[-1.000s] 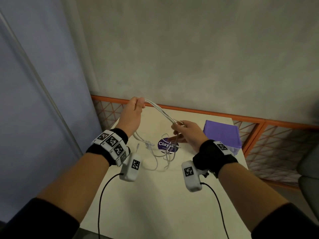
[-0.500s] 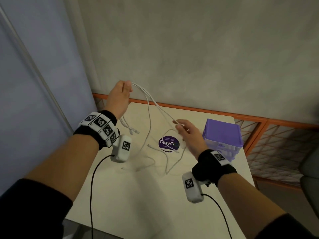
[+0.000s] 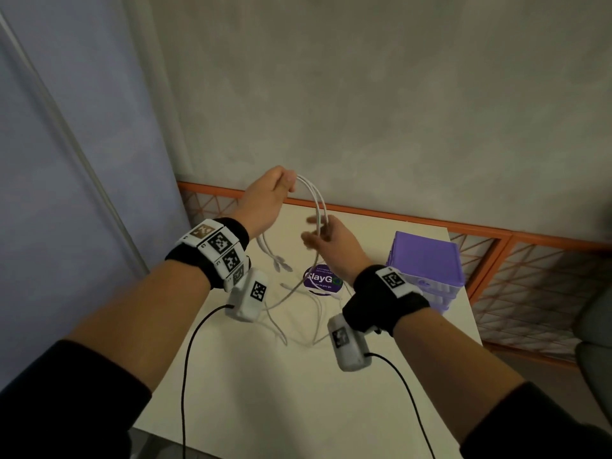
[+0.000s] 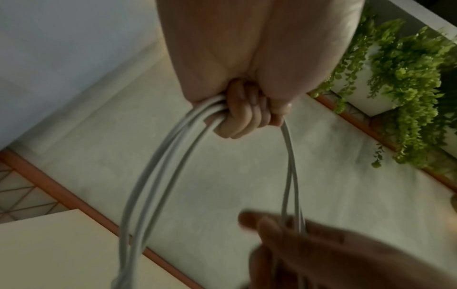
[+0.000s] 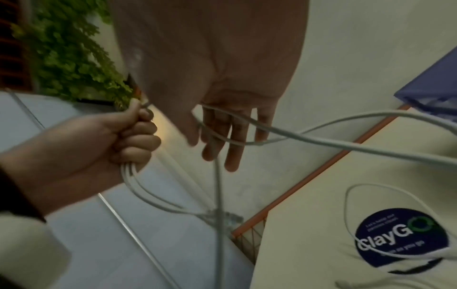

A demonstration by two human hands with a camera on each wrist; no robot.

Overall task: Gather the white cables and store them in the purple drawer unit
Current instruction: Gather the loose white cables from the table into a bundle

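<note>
Several white cables (image 3: 317,207) arch from my left hand (image 3: 273,193) down to my right hand (image 3: 328,241), then trail onto the table (image 3: 265,392). My left hand is raised over the table's far edge, its fingers (image 4: 238,115) curled tight round the cables (image 4: 153,176). The right hand (image 5: 222,135) is just below and right of it, fingers nearly straight, with the cables (image 5: 309,136) running across them beside the thumb. Connector ends (image 3: 281,263) dangle under my left wrist. The purple drawer unit (image 3: 427,260) stands at the table's right edge with its drawers closed.
A round dark "ClayGo" sticker (image 3: 323,279) lies under the loose cable ends. An orange-framed mesh railing (image 3: 530,260) runs behind and right of the table, before a grey wall. Green hanging plants (image 4: 408,68) show in the left wrist view. Black wrist-camera leads (image 3: 185,376) hang over the near table.
My hands have come closer together: the left moved right and slightly down, the right slid up the cables toward it. The straight span between them has become a short arch.
</note>
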